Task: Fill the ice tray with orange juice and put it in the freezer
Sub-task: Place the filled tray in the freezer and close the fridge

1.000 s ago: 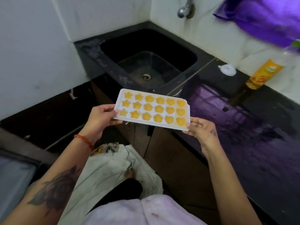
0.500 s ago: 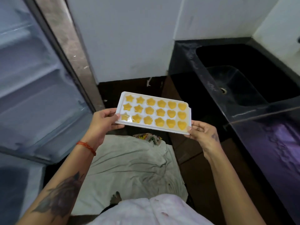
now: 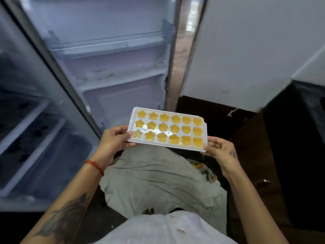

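The ice tray [image 3: 168,129], full of orange juice, is level in mid-air before the open fridge door [image 3: 112,55]. The left hand [image 3: 112,140] and right hand [image 3: 219,148] pinch its short ends. Filling looks done; next, carry it level into the freezer.

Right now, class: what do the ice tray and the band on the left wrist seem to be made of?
Ice tray: likely moulded white plastic, glossy; thin rim, shaped star and heart cells. Wrist band: probably orange-red thread or cord; thin strands, matte.

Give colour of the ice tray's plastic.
White; the ice tray holds yellow-orange juice. Head view, the only one.
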{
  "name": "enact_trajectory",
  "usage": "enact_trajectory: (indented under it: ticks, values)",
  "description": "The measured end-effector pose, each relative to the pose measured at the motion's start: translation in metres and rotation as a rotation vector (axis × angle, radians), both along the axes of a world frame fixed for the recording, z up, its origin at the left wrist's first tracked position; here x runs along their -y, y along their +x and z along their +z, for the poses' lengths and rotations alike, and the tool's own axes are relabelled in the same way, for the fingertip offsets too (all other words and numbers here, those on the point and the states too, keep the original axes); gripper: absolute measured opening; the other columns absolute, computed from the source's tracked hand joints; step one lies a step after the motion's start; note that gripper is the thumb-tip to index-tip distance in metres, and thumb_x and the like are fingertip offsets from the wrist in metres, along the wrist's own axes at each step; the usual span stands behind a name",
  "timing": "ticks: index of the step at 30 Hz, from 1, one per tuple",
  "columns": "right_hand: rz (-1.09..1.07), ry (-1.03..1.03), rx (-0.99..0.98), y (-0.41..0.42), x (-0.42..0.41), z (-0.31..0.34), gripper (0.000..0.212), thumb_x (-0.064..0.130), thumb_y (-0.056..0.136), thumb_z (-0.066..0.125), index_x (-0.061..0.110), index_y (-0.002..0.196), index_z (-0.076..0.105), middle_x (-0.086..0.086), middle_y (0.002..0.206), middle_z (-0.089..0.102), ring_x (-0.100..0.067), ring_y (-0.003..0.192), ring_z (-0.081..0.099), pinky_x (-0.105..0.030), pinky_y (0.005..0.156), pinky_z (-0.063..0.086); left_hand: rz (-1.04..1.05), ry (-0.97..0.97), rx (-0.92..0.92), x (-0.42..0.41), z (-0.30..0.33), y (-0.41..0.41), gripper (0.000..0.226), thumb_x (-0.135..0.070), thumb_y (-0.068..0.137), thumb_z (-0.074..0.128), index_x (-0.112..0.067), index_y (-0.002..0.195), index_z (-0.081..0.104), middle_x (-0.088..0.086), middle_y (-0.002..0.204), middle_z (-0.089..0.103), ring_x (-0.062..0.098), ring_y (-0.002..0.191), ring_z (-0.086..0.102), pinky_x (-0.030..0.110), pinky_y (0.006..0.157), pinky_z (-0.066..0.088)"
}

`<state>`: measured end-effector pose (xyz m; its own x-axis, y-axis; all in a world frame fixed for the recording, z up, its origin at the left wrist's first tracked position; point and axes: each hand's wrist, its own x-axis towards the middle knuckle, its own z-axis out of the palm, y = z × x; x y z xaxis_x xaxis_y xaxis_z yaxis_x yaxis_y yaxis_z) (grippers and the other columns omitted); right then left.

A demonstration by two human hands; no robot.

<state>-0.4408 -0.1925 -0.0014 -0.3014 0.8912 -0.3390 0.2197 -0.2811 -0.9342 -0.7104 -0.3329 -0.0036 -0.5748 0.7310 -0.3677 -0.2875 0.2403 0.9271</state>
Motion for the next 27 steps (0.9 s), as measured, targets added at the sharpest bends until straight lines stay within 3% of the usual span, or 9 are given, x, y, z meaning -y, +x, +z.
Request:
enact_trajectory:
  ticks: [5,9,16,27]
  values:
    - [0.230,-0.002,-0.031,-0.066,-0.009,-0.006,0.026,-0.005,0.082,0.063,0.005,0.106,0.063,-0.008,0.089,0.071,-0.010,0.071,0.071,-0.017,0.060,0.056,0.223,-0.026,-0.004,0.048,-0.002,-0.028,0.025,0.003,0.089,0.054,0.000,0.114,0.061,0.010,0.092,0.068,0.015,0.071,0.070,0.019,0.058,0.058]
    - [0.425,-0.006,-0.034,-0.117,-0.017,-0.011,0.024,-0.004,0.082,0.064,0.004,0.104,0.063,-0.009,0.088,0.071,-0.013,0.073,0.070,-0.021,0.064,0.058,0.406,-0.053,0.017,0.080,-0.003,-0.038,0.028,0.005,0.091,0.051,0.003,0.118,0.058,0.012,0.096,0.066,0.022,0.082,0.065,0.021,0.061,0.059]
    - [0.715,-0.021,-0.051,-0.200,-0.021,-0.014,0.022,-0.007,0.080,0.065,0.008,0.095,0.064,0.000,0.077,0.069,-0.008,0.064,0.067,-0.018,0.060,0.057,0.712,-0.089,0.087,0.121,-0.004,-0.045,0.030,0.008,0.091,0.049,0.001,0.118,0.058,0.009,0.094,0.066,0.022,0.082,0.065,0.022,0.059,0.059]
    - [1.020,-0.063,-0.106,-0.325,0.008,-0.005,0.018,-0.005,0.082,0.064,0.012,0.087,0.065,-0.001,0.077,0.070,-0.006,0.063,0.069,-0.020,0.062,0.058,1.069,0.007,0.172,0.179,-0.006,-0.084,0.025,0.007,0.088,0.054,-0.002,0.111,0.059,0.010,0.095,0.068,0.023,0.085,0.066,0.024,0.057,0.058]
